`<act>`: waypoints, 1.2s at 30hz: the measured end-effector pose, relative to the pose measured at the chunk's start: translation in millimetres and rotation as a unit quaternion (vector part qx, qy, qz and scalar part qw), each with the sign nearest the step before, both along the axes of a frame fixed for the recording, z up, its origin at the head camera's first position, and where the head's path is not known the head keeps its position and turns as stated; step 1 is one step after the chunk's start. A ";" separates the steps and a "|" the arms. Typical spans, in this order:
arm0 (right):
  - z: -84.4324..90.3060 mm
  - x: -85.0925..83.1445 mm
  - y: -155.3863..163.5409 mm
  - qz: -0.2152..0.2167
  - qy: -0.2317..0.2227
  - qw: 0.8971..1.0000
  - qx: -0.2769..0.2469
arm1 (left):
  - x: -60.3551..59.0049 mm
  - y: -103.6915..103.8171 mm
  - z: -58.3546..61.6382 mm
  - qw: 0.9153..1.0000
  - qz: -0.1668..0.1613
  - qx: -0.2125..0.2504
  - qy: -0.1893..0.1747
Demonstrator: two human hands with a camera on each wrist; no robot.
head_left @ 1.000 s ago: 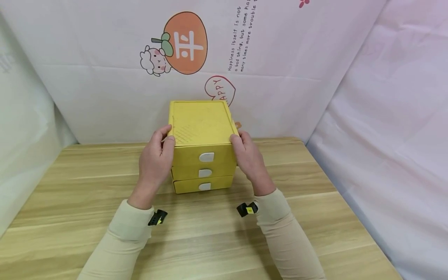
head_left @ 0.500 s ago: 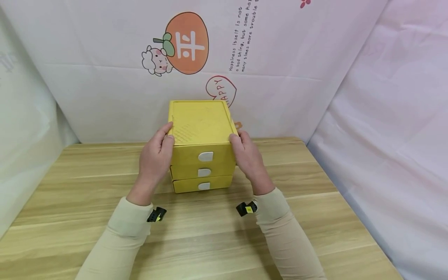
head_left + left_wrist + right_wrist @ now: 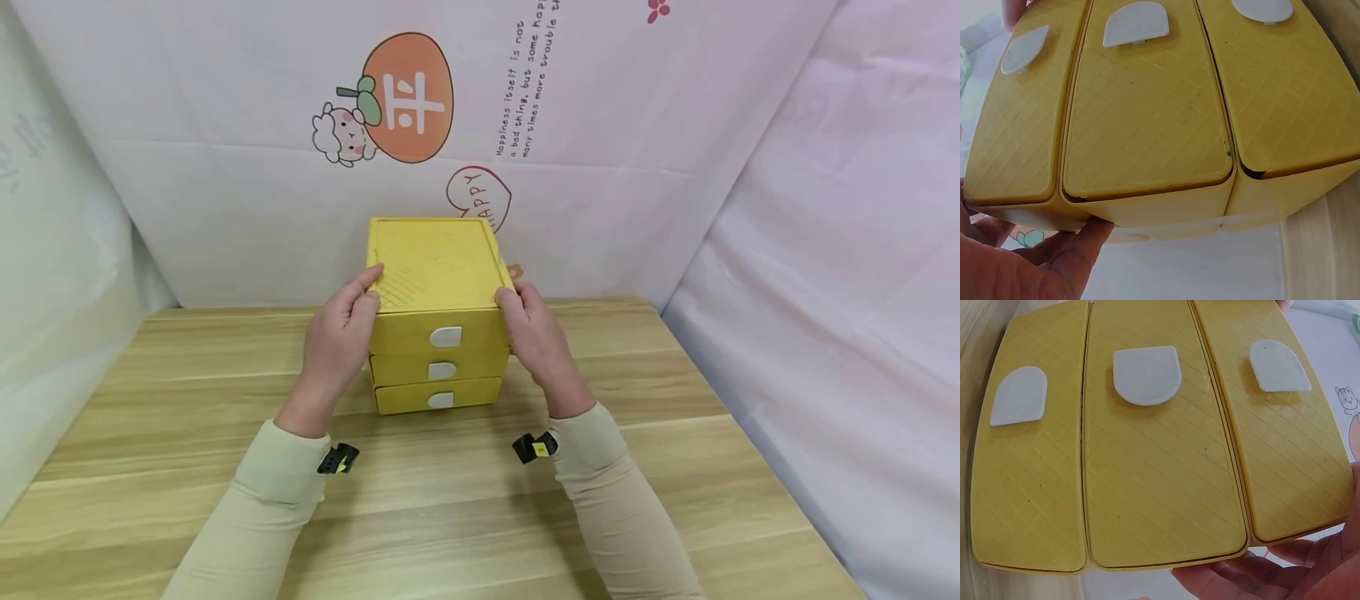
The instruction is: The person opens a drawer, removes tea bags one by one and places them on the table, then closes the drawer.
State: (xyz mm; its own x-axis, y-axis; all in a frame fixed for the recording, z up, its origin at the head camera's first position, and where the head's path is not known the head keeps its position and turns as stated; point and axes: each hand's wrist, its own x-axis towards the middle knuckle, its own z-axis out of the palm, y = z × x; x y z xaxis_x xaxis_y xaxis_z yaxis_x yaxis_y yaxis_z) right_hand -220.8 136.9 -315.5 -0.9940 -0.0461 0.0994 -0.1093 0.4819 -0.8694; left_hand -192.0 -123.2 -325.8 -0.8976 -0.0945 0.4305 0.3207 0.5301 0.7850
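A yellow three-drawer box point(image 3: 438, 262) with white tabs on its drawer fronts stands upright on the table, and all its drawers are closed. My left hand point(image 3: 339, 337) grips the upper left side, its thumb near the top front corner. On the opposite side my right hand point(image 3: 542, 342) holds the upper right edge, thumb on the top corner. In the left wrist view, fingers point(image 3: 1088, 250) press against the box's side wall. The right wrist view has the fingers point(image 3: 1216, 581) along the other side, below the drawer fronts point(image 3: 1160, 462).
The wood-grain table point(image 3: 420, 517) extends around the box. Behind it hangs a white printed cloth point(image 3: 247, 200), close to the box's back. More white cloth point(image 3: 847, 275) hangs along the right, and along the left too.
The head view has shifted slightly, so everything appears a little to the right. My left fingers have slid a bit onto the top edge. Both hands keep holding the box.
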 end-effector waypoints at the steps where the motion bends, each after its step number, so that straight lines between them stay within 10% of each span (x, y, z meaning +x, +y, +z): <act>1: -0.3 0.1 0.5 -0.001 0.001 1.000 0.001 | -0.1 -0.1 -0.4 1.000 -0.001 -0.001 -0.001; 15: 8.4 12.0 -0.1 -0.042 0.150 0.983 0.096 | 1.4 -4.8 1.9 0.999 -0.009 0.024 -0.037; 26: 12.8 36.0 -15.4 -0.040 0.405 0.887 0.217 | 1.8 -5.5 5.9 0.998 -0.016 0.044 -0.051; 36: 4.4 45.4 -29.7 -0.012 0.542 0.807 0.235 | -0.3 -7.1 9.9 0.995 -0.028 0.063 -0.070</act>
